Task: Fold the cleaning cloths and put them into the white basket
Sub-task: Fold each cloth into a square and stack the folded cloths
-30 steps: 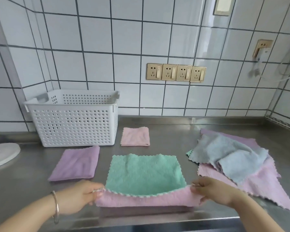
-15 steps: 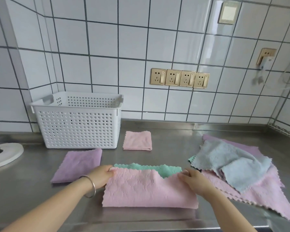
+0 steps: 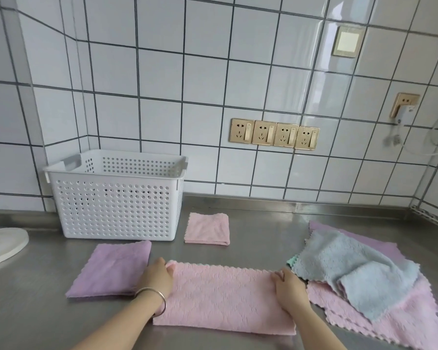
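A pink cloth [image 3: 223,296] lies folded in half on the steel counter in front of me, its green inner side hidden. My left hand [image 3: 158,276] grips its far left corner, and my right hand [image 3: 288,286] grips its far right corner. A folded purple cloth [image 3: 111,269] lies to the left. A small folded pink cloth [image 3: 207,229] sits further back. The white perforated basket [image 3: 116,200] stands at the back left against the wall. At the right lies a loose pile with a blue cloth [image 3: 349,269] on top of pink cloths [image 3: 402,322].
A white round object [image 3: 3,245] sits at the left edge of the steel counter [image 3: 263,236]. Gold wall sockets [image 3: 273,133] line the tiled wall behind. A plugged-in white charger [image 3: 402,114] with a cable hangs at the right.
Both hands carried the cloth's near edge up and over to the far edge, covering the green side. The cloth now lies flat, folded in half.
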Tool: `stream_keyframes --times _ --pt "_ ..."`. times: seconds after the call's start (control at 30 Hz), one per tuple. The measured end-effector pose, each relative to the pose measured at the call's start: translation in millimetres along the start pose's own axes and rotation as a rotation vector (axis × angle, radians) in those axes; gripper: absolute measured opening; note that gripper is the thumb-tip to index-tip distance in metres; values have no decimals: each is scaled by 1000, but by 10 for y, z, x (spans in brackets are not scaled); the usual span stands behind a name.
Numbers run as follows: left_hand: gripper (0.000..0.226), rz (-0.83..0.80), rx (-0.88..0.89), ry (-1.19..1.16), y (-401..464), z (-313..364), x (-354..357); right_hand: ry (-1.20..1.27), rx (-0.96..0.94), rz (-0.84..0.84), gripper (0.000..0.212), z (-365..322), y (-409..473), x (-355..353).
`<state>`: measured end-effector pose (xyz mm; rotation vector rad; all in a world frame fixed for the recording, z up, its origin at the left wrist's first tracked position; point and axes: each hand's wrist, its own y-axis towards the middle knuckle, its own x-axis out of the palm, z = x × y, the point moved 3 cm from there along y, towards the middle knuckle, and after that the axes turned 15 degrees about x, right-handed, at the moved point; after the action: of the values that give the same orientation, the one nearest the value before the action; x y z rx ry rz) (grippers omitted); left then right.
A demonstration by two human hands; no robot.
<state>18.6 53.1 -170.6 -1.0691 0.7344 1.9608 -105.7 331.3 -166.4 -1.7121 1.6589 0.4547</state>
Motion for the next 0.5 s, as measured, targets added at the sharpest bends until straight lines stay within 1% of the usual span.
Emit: stream_keyframes --times 0.17,0.3,0.5 --pt "26 42 25 51 36 29 26 -9 19 55 35 -22 30 29" --pt "34 32 3 58 98 23 40 -32 36 72 35 -67 20 32" --pt "36 -24 -18 57 121 6 65 -90 90 71 33 -61 26 50"
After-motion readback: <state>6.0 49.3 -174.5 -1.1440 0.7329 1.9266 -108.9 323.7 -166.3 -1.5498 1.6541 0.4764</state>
